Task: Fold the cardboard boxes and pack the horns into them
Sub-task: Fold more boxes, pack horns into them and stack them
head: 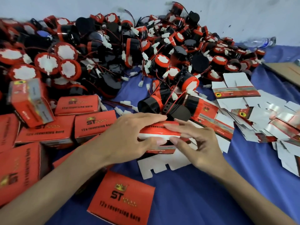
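A half-folded red and white cardboard box (pixel 158 133) sits at the centre of the blue cloth, its white flaps (pixel 162 164) spread toward me. My left hand (pixel 129 137) grips its left side, fingers over the top and thumb underneath. My right hand (pixel 194 143) holds its right side, fingers on the top edge. A few black and red horns (pixel 170 101) with wires lie just behind the box. A big heap of horns (pixel 113 51) covers the back. Flat unfolded boxes (pixel 253 120) lie fanned out on the right.
Closed red boxes (pixel 95 125) are stacked on the left, and one closed box (pixel 121 197) lies near me. A brown cardboard sheet (pixel 287 72) sits at the far right and a plastic bottle (pixel 261 41) by the wall. The blue cloth (pixel 203 192) covers the surface.
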Demonstrator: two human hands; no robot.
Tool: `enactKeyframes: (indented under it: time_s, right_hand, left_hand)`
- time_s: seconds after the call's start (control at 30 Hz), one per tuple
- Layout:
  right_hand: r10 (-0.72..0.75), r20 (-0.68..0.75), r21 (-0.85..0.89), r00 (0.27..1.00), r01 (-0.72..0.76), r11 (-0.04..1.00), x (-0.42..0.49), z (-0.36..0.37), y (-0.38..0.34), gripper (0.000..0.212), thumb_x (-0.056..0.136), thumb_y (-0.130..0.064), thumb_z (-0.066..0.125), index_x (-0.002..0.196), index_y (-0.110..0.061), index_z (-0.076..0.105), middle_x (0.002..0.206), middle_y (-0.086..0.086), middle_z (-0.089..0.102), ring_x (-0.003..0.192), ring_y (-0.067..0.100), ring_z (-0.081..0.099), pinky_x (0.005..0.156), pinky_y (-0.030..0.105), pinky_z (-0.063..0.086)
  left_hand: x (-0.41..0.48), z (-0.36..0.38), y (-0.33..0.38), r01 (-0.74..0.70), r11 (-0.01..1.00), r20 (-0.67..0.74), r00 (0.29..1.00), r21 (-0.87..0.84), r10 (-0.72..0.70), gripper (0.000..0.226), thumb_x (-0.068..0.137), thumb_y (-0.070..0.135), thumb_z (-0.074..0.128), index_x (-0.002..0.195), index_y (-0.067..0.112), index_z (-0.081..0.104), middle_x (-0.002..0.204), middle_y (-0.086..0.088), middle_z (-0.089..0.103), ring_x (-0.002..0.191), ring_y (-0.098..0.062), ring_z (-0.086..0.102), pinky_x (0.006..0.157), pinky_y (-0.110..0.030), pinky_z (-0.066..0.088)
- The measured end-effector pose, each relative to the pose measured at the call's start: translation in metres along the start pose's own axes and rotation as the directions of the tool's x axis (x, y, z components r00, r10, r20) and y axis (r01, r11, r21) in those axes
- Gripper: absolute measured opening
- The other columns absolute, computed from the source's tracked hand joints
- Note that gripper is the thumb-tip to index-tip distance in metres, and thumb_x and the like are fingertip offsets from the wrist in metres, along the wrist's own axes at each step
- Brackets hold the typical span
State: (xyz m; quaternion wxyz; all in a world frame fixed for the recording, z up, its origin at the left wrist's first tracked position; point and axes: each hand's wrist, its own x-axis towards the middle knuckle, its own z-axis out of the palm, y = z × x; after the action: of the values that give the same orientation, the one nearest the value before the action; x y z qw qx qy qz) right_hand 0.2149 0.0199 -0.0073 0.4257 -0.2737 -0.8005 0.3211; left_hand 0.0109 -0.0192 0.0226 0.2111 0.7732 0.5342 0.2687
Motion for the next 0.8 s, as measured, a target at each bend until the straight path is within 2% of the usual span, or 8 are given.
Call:
enactKeyframes:
  time_s: [0.17, 0.37, 0.43, 0.5, 0.63, 0.73, 0.8]
  right_hand:
    - [-0.188, -0.017, -0.105, 0.982, 0.186, 0.977, 0.000, 0.003, 0.011, 0.036, 0.077, 0.001, 0.069, 0.112, -0.006, 0.062, 0.099, -0.005, 0.070, 0.097, 0.005, 0.068, 0.101, 0.033, 0.047]
    - [-0.300, 0.000, -0.137, 0.954, 0.297, 0.945, 0.001, 0.002, 0.019, 0.030, 0.082, -0.007, 0.067, 0.111, -0.004, 0.062, 0.097, -0.001, 0.071, 0.097, 0.011, 0.070, 0.098, 0.039, 0.049]
    - [-0.324, 0.021, -0.148, 0.946, 0.323, 0.935, 0.002, 0.001, 0.021, 0.028, 0.083, -0.010, 0.065, 0.110, -0.004, 0.063, 0.095, 0.001, 0.072, 0.095, 0.012, 0.070, 0.098, 0.041, 0.049]
    - [-0.349, 0.042, -0.154, 0.936, 0.351, 0.924, 0.002, 0.000, 0.023, 0.026, 0.084, -0.010, 0.064, 0.109, -0.005, 0.064, 0.096, 0.004, 0.074, 0.095, 0.013, 0.071, 0.097, 0.043, 0.050]
    - [-0.417, 0.075, -0.164, 0.906, 0.424, 0.891, 0.004, -0.005, 0.026, 0.026, 0.084, -0.009, 0.063, 0.110, -0.006, 0.062, 0.100, 0.002, 0.071, 0.095, 0.012, 0.069, 0.099, 0.039, 0.050]
    - [-0.440, 0.094, -0.162, 0.893, 0.449, 0.878, 0.003, -0.007, 0.028, 0.028, 0.084, -0.007, 0.064, 0.112, -0.005, 0.061, 0.089, 0.008, 0.075, 0.087, 0.017, 0.070, 0.096, 0.035, 0.052]
    - [-0.458, 0.098, -0.165, 0.884, 0.468, 0.868, 0.003, -0.007, 0.029, 0.028, 0.085, -0.007, 0.064, 0.112, -0.006, 0.061, 0.089, 0.007, 0.075, 0.090, 0.015, 0.069, 0.094, 0.027, 0.052]
  left_hand:
    - [0.003, 0.004, -0.006, -0.063, 0.995, -0.030, 0.997, 0.075, 0.065, 0.058, 0.081, 0.047, 0.059, 0.137, 0.033, 0.050, 0.131, 0.030, 0.042, 0.123, 0.016, 0.034, 0.103, -0.003, 0.024]
    - [0.000, 0.007, -0.006, -0.171, 0.953, 0.020, 0.985, 0.248, 0.172, 0.059, 0.092, 0.052, 0.038, 0.144, 0.025, 0.041, 0.143, 0.020, 0.041, 0.132, 0.004, 0.034, 0.108, -0.022, 0.031]
    - [-0.001, 0.006, -0.004, -0.190, 0.938, 0.045, 0.982, 0.291, 0.185, 0.059, 0.093, 0.050, 0.036, 0.146, 0.024, 0.039, 0.147, 0.017, 0.041, 0.135, 0.003, 0.033, 0.109, -0.022, 0.032]
    - [-0.003, 0.007, -0.002, -0.206, 0.924, 0.079, 0.978, 0.322, 0.191, 0.059, 0.095, 0.050, 0.034, 0.149, 0.023, 0.033, 0.151, 0.016, 0.035, 0.138, 0.003, 0.027, 0.113, -0.019, 0.025]
    - [-0.002, 0.007, -0.001, -0.193, 0.927, 0.189, 0.972, 0.321, 0.137, 0.061, 0.102, 0.048, 0.028, 0.154, 0.024, 0.010, 0.158, 0.017, 0.015, 0.142, 0.009, 0.007, 0.114, -0.010, 0.003]
    - [-0.001, 0.005, -0.002, -0.189, 0.929, 0.264, 0.959, 0.319, 0.104, 0.066, 0.098, 0.053, 0.023, 0.154, 0.026, 0.000, 0.159, 0.019, 0.004, 0.141, 0.012, -0.002, 0.115, -0.011, 0.001]
    - [-0.002, 0.005, -0.003, -0.203, 0.917, 0.254, 0.960, 0.344, 0.118, 0.066, 0.098, 0.054, 0.024, 0.154, 0.027, 0.001, 0.160, 0.019, 0.005, 0.141, 0.013, -0.001, 0.114, -0.010, 0.003]
